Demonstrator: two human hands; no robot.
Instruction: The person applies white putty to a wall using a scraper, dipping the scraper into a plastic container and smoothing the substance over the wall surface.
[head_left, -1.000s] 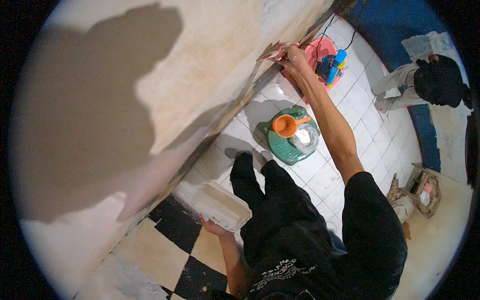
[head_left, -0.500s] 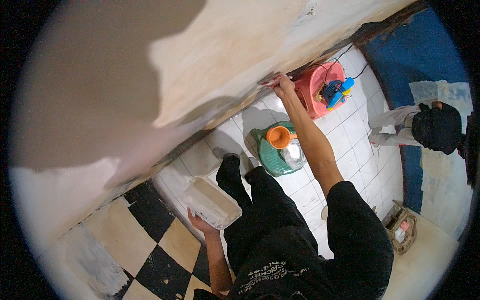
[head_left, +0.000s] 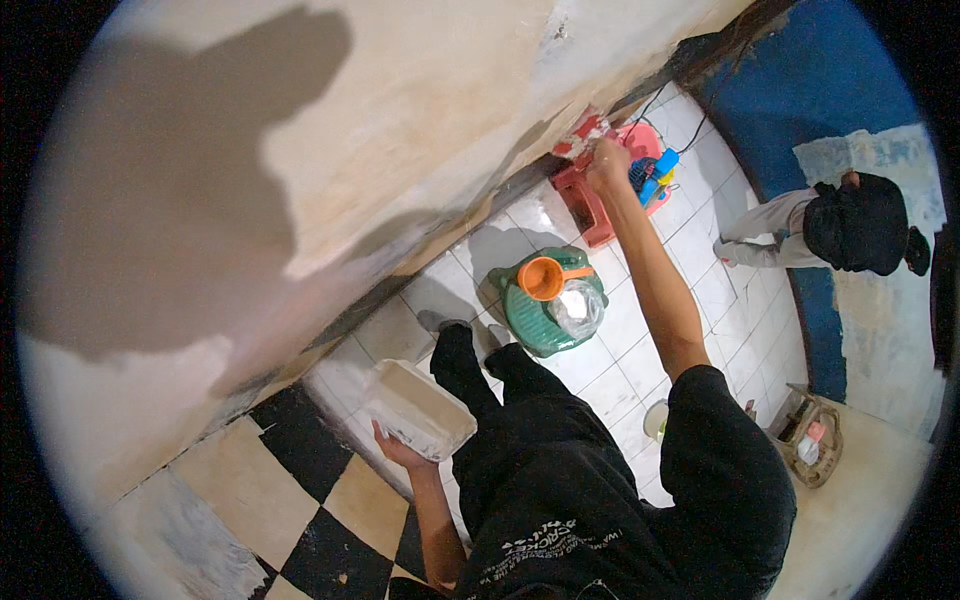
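The right hand (head_left: 608, 165) is at the end of an outstretched arm, closed on a flat red spreader (head_left: 580, 137) smeared with white. The spreader is at the low part of the pale, patchy wall (head_left: 420, 110); from where I stand I cannot tell whether its edge touches. The left hand (head_left: 405, 447) is clamped on the near side of a whitish oblong tray (head_left: 420, 408), which it holds tilted beside the person's legs; part of its grip is hidden underneath.

Just below the right hand is a pink plastic stool (head_left: 597, 222), with a small blue fan (head_left: 656, 178) on it, partly behind the wrist. Between the two hands, on the white tiled floor (head_left: 615, 365), is a green plastic stool (head_left: 528, 322) carrying an orange dipper (head_left: 541, 279) and, touching it, a clear bag (head_left: 577, 308) of something white. Farther right, another person (head_left: 855, 225) in a dark top and light trousers is near the blue wall (head_left: 825, 325).
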